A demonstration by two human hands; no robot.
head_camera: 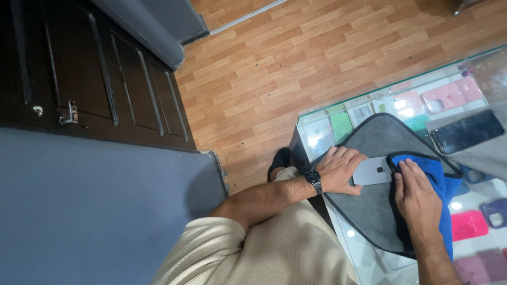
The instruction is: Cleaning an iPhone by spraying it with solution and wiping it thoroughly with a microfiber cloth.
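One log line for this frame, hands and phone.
left hand: holds phone | right hand: presses blue cloth on phone | under: grey mat

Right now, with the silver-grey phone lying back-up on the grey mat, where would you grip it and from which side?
Take the silver-grey phone by its two long edges, coming from above. It lies flat, back up, on the grey mat, so only the thin sides offer purchase. The left hand covers its near end and the right hand presses a blue cloth on the other, leaving the middle bare.

Silver-grey phone lies back-up, flat on grey mat atop glass counter, near end gripped at edges, far end covered. Blue cloth, dark-edged, bunched over phone's far end, draping off mat.
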